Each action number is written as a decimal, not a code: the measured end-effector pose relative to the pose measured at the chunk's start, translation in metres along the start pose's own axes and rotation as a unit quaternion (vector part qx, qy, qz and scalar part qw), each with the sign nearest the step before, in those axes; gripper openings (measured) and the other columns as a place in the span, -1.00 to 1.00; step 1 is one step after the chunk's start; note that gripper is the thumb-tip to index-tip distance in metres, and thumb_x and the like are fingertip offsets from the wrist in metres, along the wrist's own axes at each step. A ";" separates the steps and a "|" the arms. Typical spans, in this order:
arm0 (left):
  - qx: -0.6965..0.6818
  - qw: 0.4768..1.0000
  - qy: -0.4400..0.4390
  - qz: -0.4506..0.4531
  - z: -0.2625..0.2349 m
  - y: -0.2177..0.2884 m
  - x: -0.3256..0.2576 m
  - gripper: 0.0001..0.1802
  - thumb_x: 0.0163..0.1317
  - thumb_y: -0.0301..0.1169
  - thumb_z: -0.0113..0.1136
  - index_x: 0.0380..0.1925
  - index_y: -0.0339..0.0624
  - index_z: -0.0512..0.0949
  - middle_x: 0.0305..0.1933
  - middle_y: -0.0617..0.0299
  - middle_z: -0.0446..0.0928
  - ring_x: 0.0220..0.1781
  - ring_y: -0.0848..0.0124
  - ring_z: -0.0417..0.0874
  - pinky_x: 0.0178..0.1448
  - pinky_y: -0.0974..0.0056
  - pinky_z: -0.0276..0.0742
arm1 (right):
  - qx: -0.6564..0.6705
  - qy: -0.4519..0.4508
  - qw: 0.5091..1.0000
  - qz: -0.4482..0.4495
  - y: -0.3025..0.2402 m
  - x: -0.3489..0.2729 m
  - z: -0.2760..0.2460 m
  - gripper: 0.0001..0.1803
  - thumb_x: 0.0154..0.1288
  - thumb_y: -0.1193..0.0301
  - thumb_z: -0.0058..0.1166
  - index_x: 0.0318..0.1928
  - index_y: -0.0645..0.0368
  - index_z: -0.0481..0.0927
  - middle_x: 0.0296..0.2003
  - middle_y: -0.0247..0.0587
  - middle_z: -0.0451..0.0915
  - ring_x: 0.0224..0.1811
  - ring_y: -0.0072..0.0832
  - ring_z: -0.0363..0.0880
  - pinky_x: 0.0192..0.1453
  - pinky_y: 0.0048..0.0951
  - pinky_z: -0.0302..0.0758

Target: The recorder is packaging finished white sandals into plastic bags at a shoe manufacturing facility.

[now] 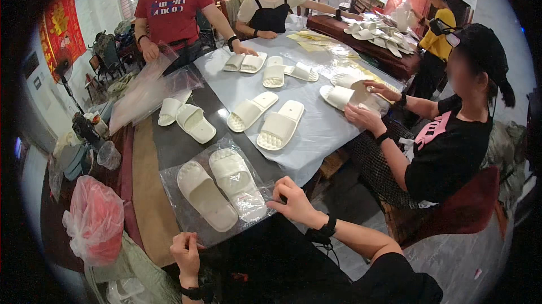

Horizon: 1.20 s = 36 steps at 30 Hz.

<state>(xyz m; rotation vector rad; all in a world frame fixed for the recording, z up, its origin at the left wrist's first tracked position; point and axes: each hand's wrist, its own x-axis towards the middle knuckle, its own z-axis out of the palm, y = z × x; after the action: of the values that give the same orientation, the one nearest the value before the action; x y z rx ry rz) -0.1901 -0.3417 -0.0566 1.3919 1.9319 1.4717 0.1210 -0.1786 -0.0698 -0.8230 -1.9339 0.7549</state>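
Two white slide slippers (207, 197) lie side by side in a clear plastic bag (195, 160) at the near edge of the table. My right hand (294, 202) is closed, thumb and fingers pinching the bag's right edge. At its near left corner, my left hand (186, 252) is closed with fingers curled on the plastic. Just beyond the bag sits another loose white pair (196, 123), and a further pair (280, 125) is to its right on the pale sheet.
Across the table (212, 98), a person in a red shirt (172, 13) holds empty clear bags (141, 98) and touches slippers. At right, a co-worker in black (446, 140) handles a pair. More slippers are heaped on a far table (384, 33). A red-tinted bag (96, 219) stands left.
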 end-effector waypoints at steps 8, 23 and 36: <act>0.212 0.976 0.032 0.025 0.008 0.011 -0.002 -0.50 0.19 -0.60 0.33 0.18 -0.21 0.55 -0.22 0.03 0.61 -0.17 0.14 0.67 -0.08 0.07 0.56 | 0.000 -0.083 0.987 0.138 -0.015 0.016 -0.005 -0.31 0.12 0.40 0.45 0.27 0.31 0.52 -0.22 -0.01 0.68 -0.23 -0.09 0.70 -0.10 -0.21 0.61; 0.340 0.885 -0.196 0.249 0.044 0.046 -0.013 -0.08 0.14 -0.12 0.47 0.52 0.21 0.30 0.66 0.20 0.14 0.69 -0.03 0.03 0.44 -0.65 -0.10 | -0.027 -0.142 0.977 0.157 -0.011 0.023 -0.005 -0.69 0.13 0.45 0.47 -0.15 0.29 0.67 -0.44 -0.20 0.66 -0.45 -0.52 0.62 -0.30 -0.43 0.55; 0.349 0.897 -0.042 0.269 0.047 0.018 -0.028 -0.44 0.35 -0.31 0.15 0.38 0.12 0.48 0.49 0.19 0.43 0.52 0.11 0.40 0.39 -0.31 0.28 | 0.171 -0.295 0.919 0.198 -0.066 0.003 -0.010 -0.92 0.23 0.58 0.13 -0.39 0.34 0.62 -0.56 -0.47 0.49 -0.48 -0.72 0.37 -0.39 -0.56 0.29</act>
<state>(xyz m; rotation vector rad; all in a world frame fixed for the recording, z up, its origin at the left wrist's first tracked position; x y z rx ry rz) -0.1338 -0.3408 -0.0678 2.4124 2.2354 0.8664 0.1125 -0.2135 -0.0139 -0.8331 -2.0659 1.6954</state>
